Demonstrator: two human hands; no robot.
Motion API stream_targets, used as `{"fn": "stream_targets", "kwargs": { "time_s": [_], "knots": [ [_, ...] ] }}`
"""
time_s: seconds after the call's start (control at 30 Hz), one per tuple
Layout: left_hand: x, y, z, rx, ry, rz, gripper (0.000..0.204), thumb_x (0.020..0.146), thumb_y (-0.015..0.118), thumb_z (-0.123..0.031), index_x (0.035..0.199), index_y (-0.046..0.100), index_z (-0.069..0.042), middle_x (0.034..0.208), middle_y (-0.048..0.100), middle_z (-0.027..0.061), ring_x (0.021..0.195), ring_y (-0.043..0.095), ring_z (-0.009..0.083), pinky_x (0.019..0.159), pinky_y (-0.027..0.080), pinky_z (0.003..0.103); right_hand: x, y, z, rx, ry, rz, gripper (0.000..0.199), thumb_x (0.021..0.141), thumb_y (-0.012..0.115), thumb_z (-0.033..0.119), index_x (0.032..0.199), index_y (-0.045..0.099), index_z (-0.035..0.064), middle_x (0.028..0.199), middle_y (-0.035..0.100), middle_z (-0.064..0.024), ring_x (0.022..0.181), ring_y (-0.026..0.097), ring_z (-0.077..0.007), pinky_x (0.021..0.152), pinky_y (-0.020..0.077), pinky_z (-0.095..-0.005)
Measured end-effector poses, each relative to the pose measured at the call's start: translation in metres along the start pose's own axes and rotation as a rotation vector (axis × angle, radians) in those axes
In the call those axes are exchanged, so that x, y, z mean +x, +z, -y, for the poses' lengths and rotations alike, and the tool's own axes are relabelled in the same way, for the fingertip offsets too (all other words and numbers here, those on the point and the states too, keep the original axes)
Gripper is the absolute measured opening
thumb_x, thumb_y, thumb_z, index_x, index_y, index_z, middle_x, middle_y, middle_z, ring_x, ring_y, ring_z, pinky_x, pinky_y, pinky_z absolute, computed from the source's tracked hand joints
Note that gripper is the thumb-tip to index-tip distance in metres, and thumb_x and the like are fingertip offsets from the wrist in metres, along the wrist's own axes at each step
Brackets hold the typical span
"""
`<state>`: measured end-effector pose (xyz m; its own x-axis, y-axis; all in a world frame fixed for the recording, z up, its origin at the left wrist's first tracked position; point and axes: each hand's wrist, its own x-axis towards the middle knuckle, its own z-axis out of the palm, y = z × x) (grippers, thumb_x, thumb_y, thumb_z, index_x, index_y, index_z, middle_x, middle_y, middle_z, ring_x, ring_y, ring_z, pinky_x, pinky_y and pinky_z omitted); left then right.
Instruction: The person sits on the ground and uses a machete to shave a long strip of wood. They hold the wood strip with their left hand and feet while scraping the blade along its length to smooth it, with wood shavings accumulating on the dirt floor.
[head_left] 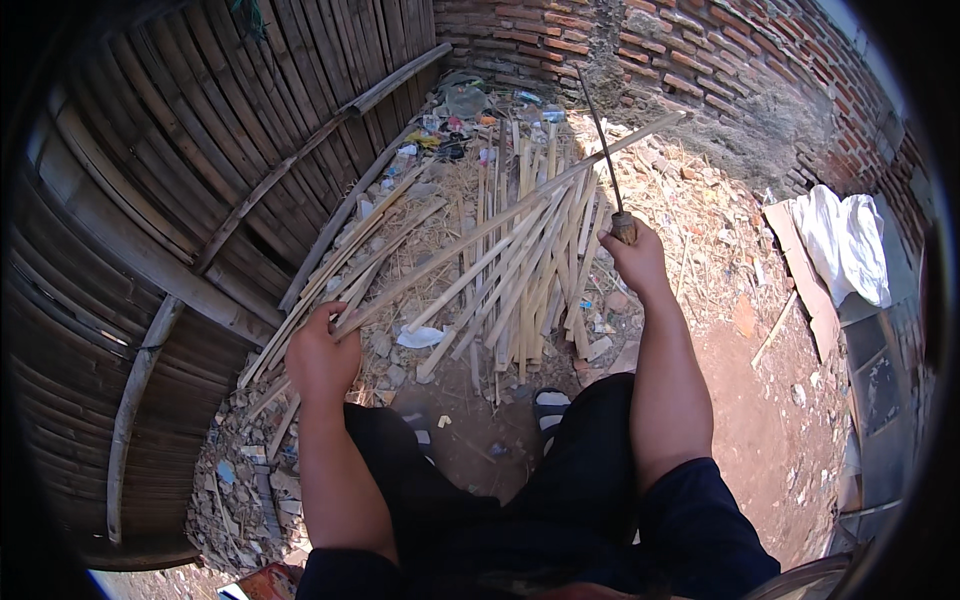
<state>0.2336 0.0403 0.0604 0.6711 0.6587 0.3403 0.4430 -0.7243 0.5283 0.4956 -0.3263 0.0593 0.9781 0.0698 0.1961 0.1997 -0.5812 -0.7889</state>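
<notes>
My left hand (325, 355) is closed around the near end of a long bamboo strip (475, 235), which slants up and away to the right. In my right hand (637, 262) is the wooden handle of a long knife (606, 140). Its narrow dark blade points up and away, seen nearly edge-on. The blade crosses the strip near its far end in the picture; whether they touch I cannot tell. Beneath the strip, a loose pile of split bamboo strips (535, 290) lies on the ground in front of my feet.
A bamboo-slat wall (230, 130) stands close on the left, and a brick wall (690, 55) closes the far side. Rubble and litter (455, 115) cover the ground around the pile. To the right are a cardboard sheet (803, 270) and a white sack (845, 240).
</notes>
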Motion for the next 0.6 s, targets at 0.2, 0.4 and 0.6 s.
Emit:
{"fn": "stream_targets", "kwargs": {
  "time_s": [0.2, 0.4, 0.6],
  "knots": [
    [-0.001, 0.008, -0.008, -0.041, -0.008, 0.033, 0.033, 0.081, 0.080, -0.026, 0.113, 0.079, -0.018, 0.076, 0.071, 0.0106, 0.073, 0.072, 0.0341, 0.068, 0.055, 0.045, -0.044, 0.016, 0.052, -0.287, -0.339, 0.316, 0.029, 0.087, 0.078, 0.030, 0.106, 0.071, 0.0086, 0.089, 0.073, -0.0190, 0.088, 0.072, -0.0412, 0.077, 0.0551, -0.0501],
    [0.000, 0.005, 0.003, 0.035, 0.000, 0.071, 0.035, 0.080, 0.080, -0.025, 0.114, 0.079, -0.018, 0.077, 0.071, 0.0101, 0.073, 0.071, 0.0337, 0.068, 0.055, 0.045, -0.063, 0.035, 0.080, -0.381, -0.556, 0.516, 0.025, 0.087, 0.076, 0.028, 0.103, 0.069, 0.0091, 0.088, 0.072, -0.0191, 0.090, 0.070, -0.0433, 0.077, 0.0547, -0.0530],
    [0.001, -0.001, 0.005, 0.028, -0.017, 0.020, 0.035, 0.080, 0.080, -0.024, 0.114, 0.079, -0.018, 0.076, 0.071, 0.0092, 0.073, 0.071, 0.0327, 0.068, 0.054, 0.045, -0.004, 0.008, 0.014, -0.165, -0.091, 0.012, 0.040, 0.089, 0.079, 0.033, 0.115, 0.071, 0.0036, 0.096, 0.076, -0.0211, 0.093, 0.073, -0.0406, 0.083, 0.0552, -0.0482]
  ]
}}
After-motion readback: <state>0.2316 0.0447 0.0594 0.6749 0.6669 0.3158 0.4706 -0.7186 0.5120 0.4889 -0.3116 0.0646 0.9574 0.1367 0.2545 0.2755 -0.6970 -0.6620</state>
